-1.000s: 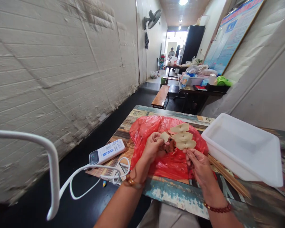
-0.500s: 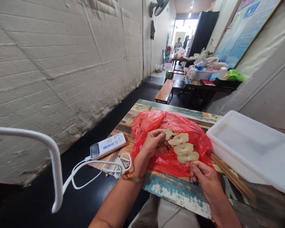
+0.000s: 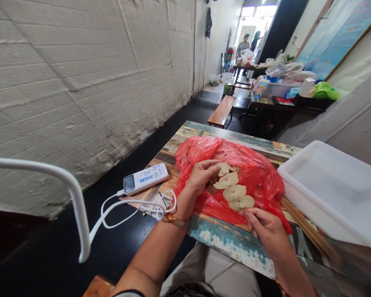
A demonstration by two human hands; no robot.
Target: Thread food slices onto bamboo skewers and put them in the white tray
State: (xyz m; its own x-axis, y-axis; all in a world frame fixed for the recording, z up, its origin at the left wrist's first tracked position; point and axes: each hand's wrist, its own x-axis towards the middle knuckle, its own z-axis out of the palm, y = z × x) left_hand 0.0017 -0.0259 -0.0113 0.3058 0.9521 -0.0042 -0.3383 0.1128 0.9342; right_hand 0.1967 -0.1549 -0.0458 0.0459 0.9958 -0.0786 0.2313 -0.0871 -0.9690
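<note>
Several thin, pale beige slices [image 3: 235, 192] of food hang in an overlapping row above a red plastic bag [image 3: 259, 173]. Each slice is pierced or dimpled near its middle, and they seem to be strung on a thin skewer that is mostly hidden. My left hand [image 3: 200, 175] pinches the farthest slice [image 3: 224, 168] between thumb and fingers. At the near end of the row, my right hand [image 3: 262, 225] is closed in a pinch, apparently on the skewer's end. More slices lie partly hidden in the bag behind the row.
A bundle of wooden skewers [image 3: 311, 231] lies right of the bag, beside a white plastic tub [image 3: 330, 185]. On the left are a white power bank [image 3: 146, 178] and its looped cable [image 3: 126, 202]. A bench [image 3: 222, 110] and a cluttered table stand beyond; two people are far back.
The farthest slice has turned and sits closer to the others, with my left hand still pinching it. The camera view has shifted slightly left and down.
</note>
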